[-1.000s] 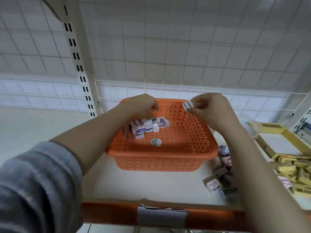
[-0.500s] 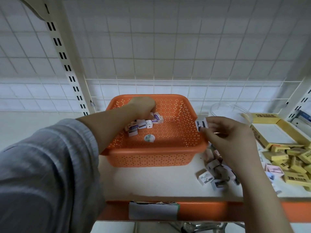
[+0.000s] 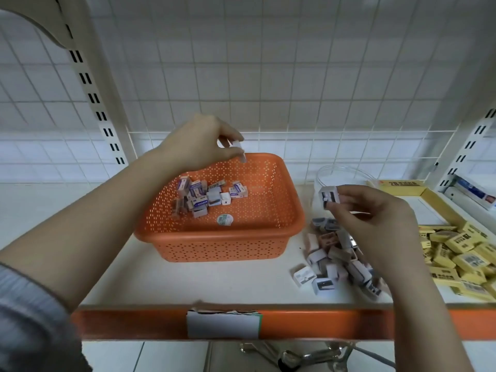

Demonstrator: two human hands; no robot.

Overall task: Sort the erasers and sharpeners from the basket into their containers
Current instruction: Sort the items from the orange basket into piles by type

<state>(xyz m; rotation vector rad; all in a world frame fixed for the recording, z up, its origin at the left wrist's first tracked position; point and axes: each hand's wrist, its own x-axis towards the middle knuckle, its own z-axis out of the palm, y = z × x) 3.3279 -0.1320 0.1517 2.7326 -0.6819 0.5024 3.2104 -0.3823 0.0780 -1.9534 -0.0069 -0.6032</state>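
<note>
1. The right hand (image 3: 375, 224) pinches a grey sharpener (image 3: 329, 196) between thumb and fingertips, above the loose pile of sharpeners (image 3: 338, 261) on the shelf (image 3: 214, 283) at 3 o'clock of the orange basket (image 3: 222, 237).
2. The left hand (image 3: 198, 146) pinches a small white piece (image 3: 239, 149), probably an eraser or a sharpener, too blurred to tell, over the basket's far rim at 12 o'clock.
3. To do this step well, I judge the right hand should lower the sharpener close to the pile or the clear tub (image 3: 341, 175) at 1 o'clock before letting go, so it does not bounce off the shelf edge.
4. The left hand should turn its piece to read it, then carry it clear of the basket wall.
5. The yellow erasers (image 3: 461, 259) lie in the yellow box (image 3: 434, 200) at far 3 o'clock; mixed pieces (image 3: 209, 197) remain in the basket.
6. Against half a second ago, the left hand has risen out of the basket with its piece; then it was down among the contents.
7. The right hand holds its sharpener much as before, slightly farther from the basket.
</note>
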